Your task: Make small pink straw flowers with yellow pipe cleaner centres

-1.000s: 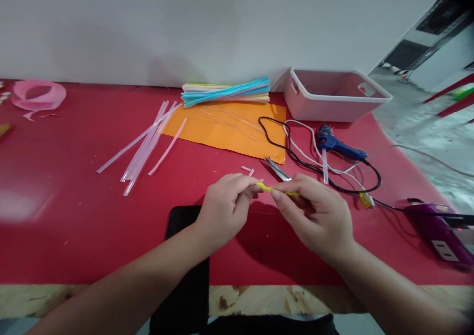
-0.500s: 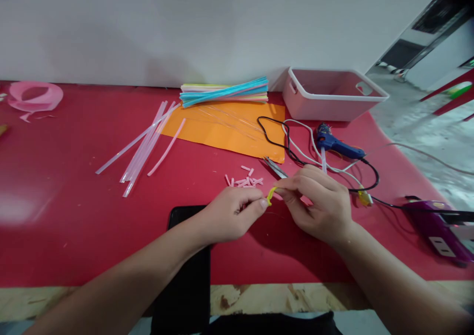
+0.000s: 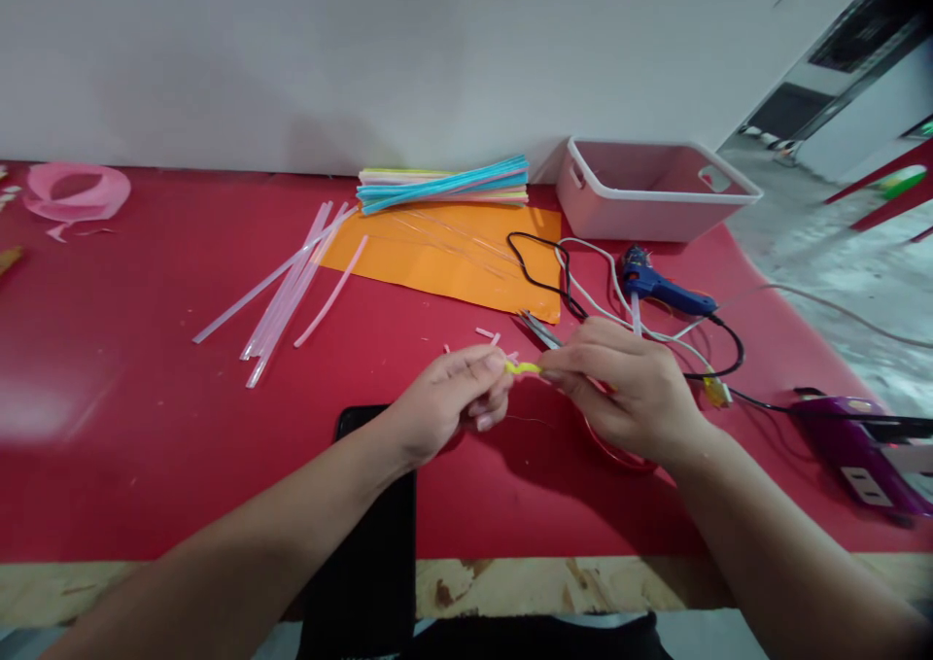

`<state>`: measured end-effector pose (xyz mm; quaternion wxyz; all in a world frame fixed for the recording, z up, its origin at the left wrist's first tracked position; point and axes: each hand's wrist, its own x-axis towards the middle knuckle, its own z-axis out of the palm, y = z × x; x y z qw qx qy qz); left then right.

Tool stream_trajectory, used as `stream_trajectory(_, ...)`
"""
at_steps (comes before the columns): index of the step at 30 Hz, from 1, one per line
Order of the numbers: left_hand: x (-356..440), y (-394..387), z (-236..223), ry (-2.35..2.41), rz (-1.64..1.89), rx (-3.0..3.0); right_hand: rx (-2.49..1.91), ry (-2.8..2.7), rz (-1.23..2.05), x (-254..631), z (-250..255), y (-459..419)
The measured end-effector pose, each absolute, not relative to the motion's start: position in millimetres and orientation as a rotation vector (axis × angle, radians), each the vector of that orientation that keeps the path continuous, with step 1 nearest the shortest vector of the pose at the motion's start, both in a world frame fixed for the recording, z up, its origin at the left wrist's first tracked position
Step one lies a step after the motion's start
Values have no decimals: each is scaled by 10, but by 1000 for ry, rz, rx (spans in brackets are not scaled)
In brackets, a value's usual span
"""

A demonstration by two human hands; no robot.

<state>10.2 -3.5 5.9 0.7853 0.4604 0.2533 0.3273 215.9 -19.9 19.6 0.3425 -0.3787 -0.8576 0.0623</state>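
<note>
At the far left of the red tabletop [image 3: 146, 427] lies a pink tape roll [image 3: 75, 189], well apart from everything else. Next comes a loose fan of clear glue sticks [image 3: 281, 286], their upper ends near an orange sheet [image 3: 452, 257]. A bundle of coloured straws [image 3: 443, 184] lies along the back edge of that sheet, by the wall.

In the middle, close to the person, a black phone [image 3: 371, 543] lies on the tabletop, partly under the left forearm. The left hand [image 3: 452, 398] is raised just above the surface, its grip pinched shut on one end of a short yellow straw piece [image 3: 522, 368]. The right hand [image 3: 627, 393] has its grip closed on the other end, so the piece sits between the two sets of fingertips, held off the tabletop. A few small pink cuttings [image 3: 487, 334] lie just beyond the left hand, and scissor blades [image 3: 540, 330] show just behind the right fingers.

Further right, black and white cables [image 3: 575, 291] loop toward a blue glue gun [image 3: 660, 286]. Behind it stands a white basket [image 3: 656, 193]. At the right edge rests a purple power strip [image 3: 864, 451].
</note>
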Motion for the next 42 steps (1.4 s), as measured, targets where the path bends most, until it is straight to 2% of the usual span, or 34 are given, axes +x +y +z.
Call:
stream_trajectory(4, 55, -55, 82, 535, 490, 1431, -1069, -2147, -9, 2182, 211, -208)
stream_trajectory(8, 96, -62, 55, 716, 524, 1662, -1048, -2098, -116, 2133, 210, -284)
stream_trajectory(15, 158, -17, -19, 845, 745, 1166, -823, -2241, 261, 2110, 194, -281)
stream_trajectory(19, 111, -10, -6, 665, 771, 1070, -996, -2283, 459, 2171, 169, -178)
stream_trajectory(23, 79, -41, 15, 568, 567, 1573, -1195, -2116, 214, 2184, 180, -177)
stream_trajectory(27, 98, -56, 18, 697, 508, 1913, -1045, -2070, -128, 2149, 223, -300)
stream_trajectory(30, 123, -36, 0, 763, 586, 1718, -844, -2084, -179, 2130, 261, -380)
stream_trajectory(33, 141, -1, -30, 796, 703, 1396, -718, -2190, -70, 2107, 264, -402)
stream_trajectory(38, 115, 21, -37, 704, 915, 1026, -804, -2317, 103, 2124, 226, -321)
stream_trajectory(40, 84, 4, -9, 606, 866, 1064, -939, -2245, 70, 2161, 229, -285)
stream_trajectory(42, 55, -21, 30, 512, 663, 1261, -1041, -2144, 11, 2192, 246, -273)
